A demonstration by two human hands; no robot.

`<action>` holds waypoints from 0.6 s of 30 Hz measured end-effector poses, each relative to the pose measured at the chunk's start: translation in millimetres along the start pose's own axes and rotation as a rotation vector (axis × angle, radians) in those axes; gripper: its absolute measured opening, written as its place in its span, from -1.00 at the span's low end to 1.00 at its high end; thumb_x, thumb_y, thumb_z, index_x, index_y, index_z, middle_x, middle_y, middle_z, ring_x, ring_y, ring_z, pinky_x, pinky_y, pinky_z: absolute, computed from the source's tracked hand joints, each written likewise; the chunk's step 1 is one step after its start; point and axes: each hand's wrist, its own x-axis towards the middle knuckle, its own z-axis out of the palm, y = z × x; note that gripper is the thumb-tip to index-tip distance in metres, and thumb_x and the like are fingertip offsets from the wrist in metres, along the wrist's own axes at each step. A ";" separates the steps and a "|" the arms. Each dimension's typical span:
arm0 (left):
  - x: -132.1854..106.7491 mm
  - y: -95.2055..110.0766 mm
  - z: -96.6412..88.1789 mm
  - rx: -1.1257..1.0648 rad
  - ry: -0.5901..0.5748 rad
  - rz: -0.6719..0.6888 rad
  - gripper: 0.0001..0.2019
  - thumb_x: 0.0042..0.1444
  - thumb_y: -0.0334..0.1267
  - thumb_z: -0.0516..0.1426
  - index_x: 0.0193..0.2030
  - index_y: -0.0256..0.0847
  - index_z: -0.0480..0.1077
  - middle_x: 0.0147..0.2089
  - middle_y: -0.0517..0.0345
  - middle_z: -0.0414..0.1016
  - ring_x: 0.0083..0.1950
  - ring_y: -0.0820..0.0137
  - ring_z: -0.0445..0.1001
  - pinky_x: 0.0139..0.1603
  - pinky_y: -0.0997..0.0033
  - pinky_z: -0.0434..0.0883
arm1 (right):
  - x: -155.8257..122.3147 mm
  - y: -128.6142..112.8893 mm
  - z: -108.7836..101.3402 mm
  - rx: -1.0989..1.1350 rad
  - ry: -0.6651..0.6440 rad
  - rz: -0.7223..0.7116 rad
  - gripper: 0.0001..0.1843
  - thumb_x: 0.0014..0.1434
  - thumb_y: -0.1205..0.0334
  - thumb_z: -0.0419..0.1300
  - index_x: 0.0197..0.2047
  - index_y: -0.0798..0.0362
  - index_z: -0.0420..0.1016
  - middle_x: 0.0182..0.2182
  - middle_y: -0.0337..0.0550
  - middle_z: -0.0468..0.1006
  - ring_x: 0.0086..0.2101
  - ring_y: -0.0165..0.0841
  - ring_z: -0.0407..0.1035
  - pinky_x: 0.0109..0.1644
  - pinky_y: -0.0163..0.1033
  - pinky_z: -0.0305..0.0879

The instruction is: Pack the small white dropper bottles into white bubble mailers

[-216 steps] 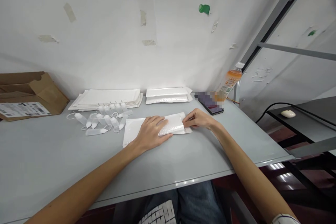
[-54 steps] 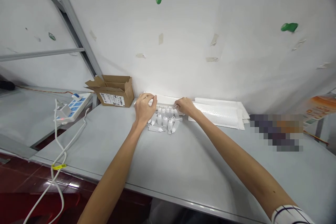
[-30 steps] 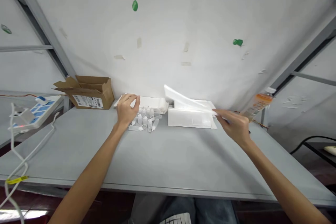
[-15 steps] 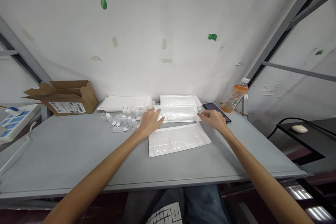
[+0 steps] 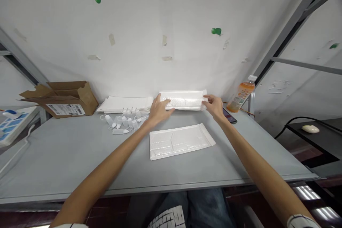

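Note:
At the back of the table, against the wall, a white bubble mailer [image 5: 184,100] is held by its two short ends. My left hand [image 5: 160,109] grips the left end, thumb in front. The right end sits pinched between thumb and fingers of my right hand [image 5: 214,107]. Whatever lies under this mailer is mostly covered. Closer to me, a second bubble mailer [image 5: 180,141] lies flat and slightly slanted on the grey table [image 5: 128,164], untouched.
Left of my left hand stand several small white squeeze bottles [image 5: 125,121] before a stack of white sheets or envelopes [image 5: 125,103]. Farther left are an open cardboard box [image 5: 69,101] and a power strip [image 5: 16,124]. On the right are a phone [image 5: 229,117] and an orange drink bottle [image 5: 242,94].
Both hands have moved back toward the wall with the bubble mailer, which now covers the one behind it. The front mailer stays in place.

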 end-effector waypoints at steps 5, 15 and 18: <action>49.0 11.6 5.5 0.054 -0.306 -0.105 -0.38 0.09 0.01 0.23 0.29 -0.07 0.28 0.50 -0.18 -0.13 0.40 -0.21 0.09 0.22 -0.14 0.27 | 32.8 -15.2 8.1 0.008 -0.019 0.041 -0.29 0.10 0.18 0.17 0.31 0.19 0.24 0.05 0.20 0.47 -0.08 -0.12 0.42 0.09 -0.08 0.28; 4.4 26.7 5.3 0.137 -0.160 0.025 -0.40 0.25 -0.12 0.11 0.39 -0.15 0.09 0.49 -0.34 -0.16 0.44 -0.26 -0.05 0.25 -0.37 0.12 | -17.2 -14.0 26.1 -0.121 0.006 -0.059 -0.41 0.21 0.04 0.10 0.25 0.11 0.30 0.17 0.26 0.26 0.17 0.01 0.21 0.17 0.06 0.20; -41.1 37.8 6.6 0.077 -0.181 0.142 -0.46 0.31 -0.04 0.00 0.36 -0.21 0.14 0.48 -0.32 -0.09 0.45 -0.20 -0.03 0.26 -0.33 0.15 | -20.4 -18.7 22.4 -0.095 0.090 -0.144 -0.43 0.22 0.03 0.07 0.24 0.10 0.29 0.15 0.23 0.28 0.15 0.00 0.23 0.15 0.06 0.21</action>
